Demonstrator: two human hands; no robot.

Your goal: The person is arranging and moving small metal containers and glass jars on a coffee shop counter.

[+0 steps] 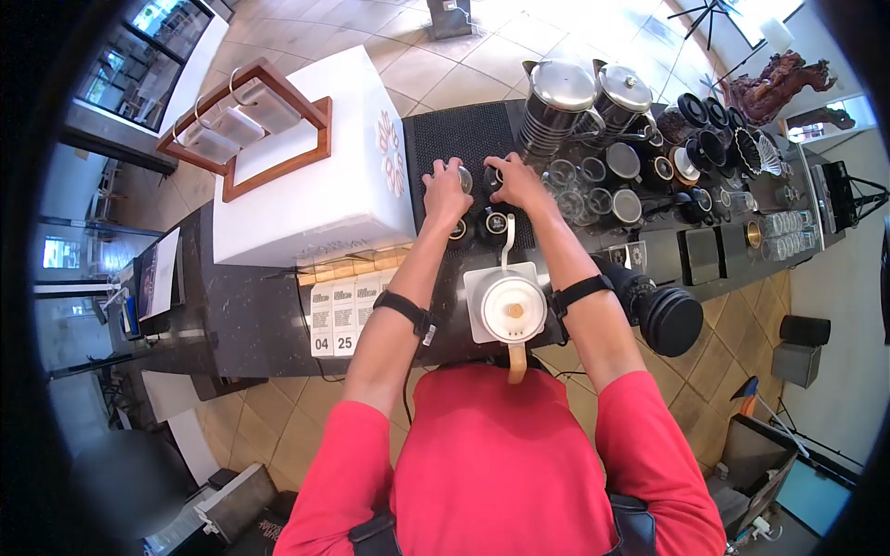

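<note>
My left hand (448, 193) has its fingers curled round the side of a small cup (465, 180), mostly covered by the hand, on a black textured mat (450, 134). Just to the right, my right hand (519, 183) grips a small dark cup (494, 179) with thumb and fingers. Closer to me stand two more black cups, one (496, 222) with a pale mark on top and another (458, 230) partly under my left wrist. Nearer still is a white gooseneck kettle (514, 309) with a wooden handle, on a white base (477, 287).
A large white box (315, 157) carrying a wooden frame (324, 130) borders the left side. Two steel-lidded jugs (559, 97), several glasses (572, 202) and dark cups crowd the right. Flip calendar cards (344, 320) and a black cylindrical device (669, 320) flank the kettle.
</note>
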